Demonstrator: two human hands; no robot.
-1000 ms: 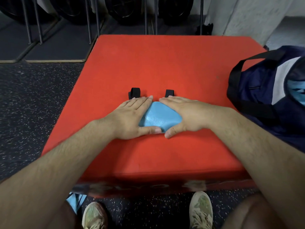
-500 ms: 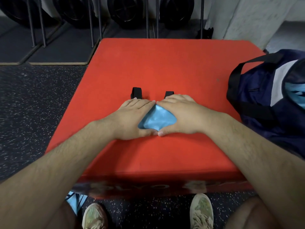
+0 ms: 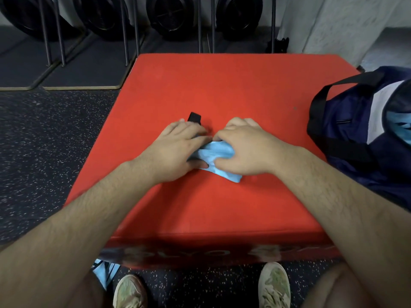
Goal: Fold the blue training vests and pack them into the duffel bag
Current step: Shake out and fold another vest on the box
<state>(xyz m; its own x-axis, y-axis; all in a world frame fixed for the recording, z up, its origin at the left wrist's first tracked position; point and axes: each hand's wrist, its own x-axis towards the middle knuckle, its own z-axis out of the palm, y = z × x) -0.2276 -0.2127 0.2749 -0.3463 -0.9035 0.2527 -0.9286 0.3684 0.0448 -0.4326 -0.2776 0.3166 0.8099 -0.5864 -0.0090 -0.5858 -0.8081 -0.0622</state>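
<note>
Red padded box top [image 3: 222,85] is the work surface. A navy fabric duffel bag with black straps [image 3: 347,138] sits at its right edge, with blue fabric showing inside. The right hand [image 3: 246,152] curls round the small folded light-blue vest bundle [image 3: 216,152] mid-box. The left hand [image 3: 178,150] presses flat on the bundle's left side. A black strap loop [image 3: 194,117] pokes out beyond. Judgement: tuck the loop in, keep the folds squeezed, then lift towards the bag.

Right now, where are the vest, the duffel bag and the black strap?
vest [image 3: 214,152], head view, middle of the exposed blue cloth.
duffel bag [image 3: 347,134], head view, navy side panel.
black strap [image 3: 194,117], head view, its exposed far end.
</note>
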